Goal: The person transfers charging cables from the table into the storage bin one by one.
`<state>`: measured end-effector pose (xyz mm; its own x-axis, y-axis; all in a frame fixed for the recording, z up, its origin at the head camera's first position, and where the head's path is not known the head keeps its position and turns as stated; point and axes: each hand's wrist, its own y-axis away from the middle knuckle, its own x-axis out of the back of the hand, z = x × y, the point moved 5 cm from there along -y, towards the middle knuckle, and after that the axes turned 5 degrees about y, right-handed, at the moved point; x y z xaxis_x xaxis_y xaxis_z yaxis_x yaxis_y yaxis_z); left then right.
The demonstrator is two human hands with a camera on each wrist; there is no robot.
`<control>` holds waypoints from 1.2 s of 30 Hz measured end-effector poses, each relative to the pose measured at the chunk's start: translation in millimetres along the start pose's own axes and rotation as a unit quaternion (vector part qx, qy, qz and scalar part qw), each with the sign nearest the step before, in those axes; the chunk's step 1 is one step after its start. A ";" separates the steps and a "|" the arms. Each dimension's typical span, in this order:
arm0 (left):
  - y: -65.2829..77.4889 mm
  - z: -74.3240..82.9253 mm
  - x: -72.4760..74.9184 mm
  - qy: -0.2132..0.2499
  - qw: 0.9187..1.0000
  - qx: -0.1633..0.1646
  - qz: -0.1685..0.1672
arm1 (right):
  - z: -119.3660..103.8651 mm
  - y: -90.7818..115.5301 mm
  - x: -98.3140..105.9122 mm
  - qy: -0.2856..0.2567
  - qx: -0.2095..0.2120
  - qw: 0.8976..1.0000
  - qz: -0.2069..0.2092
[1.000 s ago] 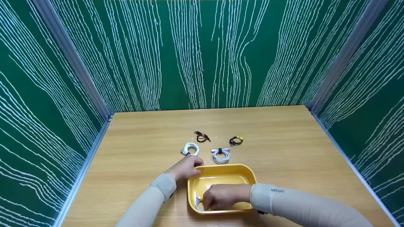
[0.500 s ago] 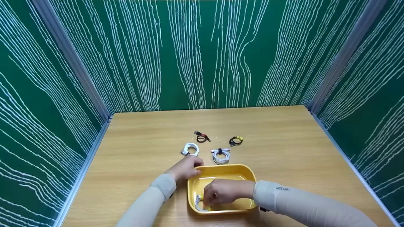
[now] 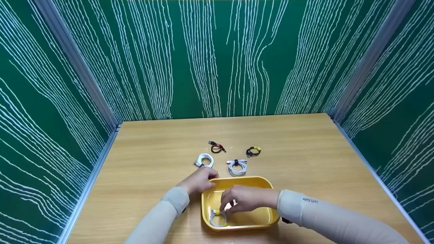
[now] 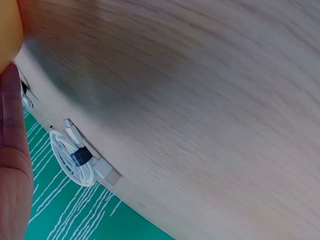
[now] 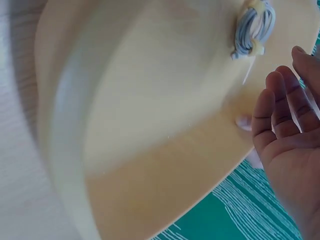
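Observation:
A yellow plastic tub (image 3: 244,182) stands on the table. My left hand (image 3: 199,180) grips its back-left rim, with the thumb inside the wall and the fingers outside. Inside the tub, at the front left, lies a coiled grey-white cable (image 3: 212,221) with yellow ties, its loops plain in the right wrist view. Over the tub's middle hovers my right hand (image 3: 244,197), just right of that coil. In the right wrist view its fingers (image 5: 282,112) are loosely bent, apart from the cable (image 5: 244,32), and hold nothing.
Behind the tub lie a white coiled cable (image 3: 211,158) close to the left hand, another white coil (image 3: 236,162) with a black strap, a black-and-red cable (image 3: 213,149) and a black cable (image 3: 250,152) with a yellow tie. Green panels (image 3: 291,34) surround the table.
My right hand has let go of the grey-white cable in the tub and lifted up and back to the right. The left hand stays at the rim.

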<state>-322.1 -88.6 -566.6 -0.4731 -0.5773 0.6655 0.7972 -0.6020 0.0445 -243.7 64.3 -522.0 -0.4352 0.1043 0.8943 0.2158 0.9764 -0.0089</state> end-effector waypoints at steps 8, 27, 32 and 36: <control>-0.4 -1.3 -0.6 -0.001 1.000 0.009 -0.003 | 5.5 5.7 13.4 -0.024 -0.046 0.999 0.013; -1.4 -2.2 0.3 -0.014 1.000 -0.012 -0.001 | 9.8 16.1 50.1 -0.037 -0.078 0.991 0.106; -0.9 -3.1 -0.2 -0.010 1.000 -0.004 -0.003 | 10.9 18.9 59.0 -0.028 -0.100 0.988 0.115; -1.1 -3.2 -0.6 -0.003 1.000 -0.004 -0.001 | 12.4 22.4 64.6 -0.024 -0.107 0.986 0.126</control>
<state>-323.9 -89.4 -569.4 -0.4730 -0.5721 0.6700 0.7930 -0.6079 0.0408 -277.9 95.2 -470.0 -0.3836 0.3532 0.8533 0.5003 0.8561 -0.1295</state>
